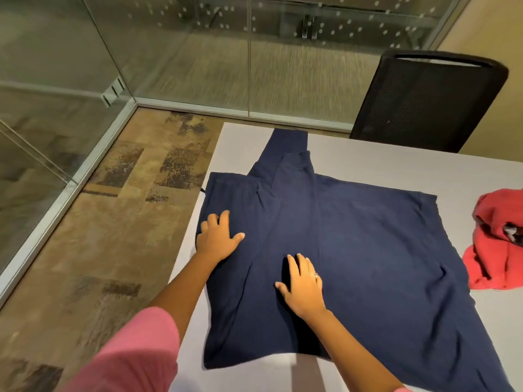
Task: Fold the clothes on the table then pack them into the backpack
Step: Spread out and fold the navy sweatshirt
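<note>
At table centre I've got the navy garment (353, 236) spread flat, left hand (218, 239) pressing its 9 o'clock edge and right hand (302, 287) its middle, both splayed flat; it looks soft, light and floppy, so I'd pinch hem corners.

Count of items in view: two garments, two hands, one table, one chair.

Garments, two: one navy sweatshirt (353, 250) spread flat at the table's centre, both of its sleeves folded in toward 12 o'clock; one red garment (492, 244) crumpled at 3 o'clock. Hands, two: left hand (218, 236) at 9 o'clock on the navy cloth, right hand (302, 284) near centre, one ring visible on it. Table (396, 168), one. Black mesh-back chair (427, 100), one, at 1 o'clock.
</note>
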